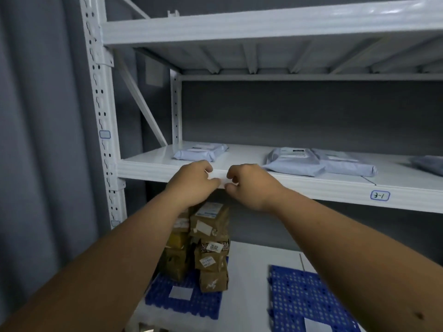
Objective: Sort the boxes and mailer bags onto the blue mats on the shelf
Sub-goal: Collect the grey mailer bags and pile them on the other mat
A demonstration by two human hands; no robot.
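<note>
My left hand (194, 183) and my right hand (251, 185) are side by side at the front edge of the middle shelf (143, 168). Their fingertips pinch a small white label (223, 182) against the shelf beam. Below them, on the lower shelf, brown cardboard boxes (211, 248) are stacked on the left blue mat (184, 300). A second blue mat (304, 298) lies to the right with no boxes on it. Grey mailer bags lie on the middle shelf, one at the left (201, 152) and two overlapping further right (294, 161).
A hand-written label "3-1" (380, 195) is stuck on the shelf beam to the right. Another mailer bag (429, 164) shows at the far right edge. The white upright post (103, 116) stands at the left, a grey curtain beside it, and a top shelf (263, 27) overhead.
</note>
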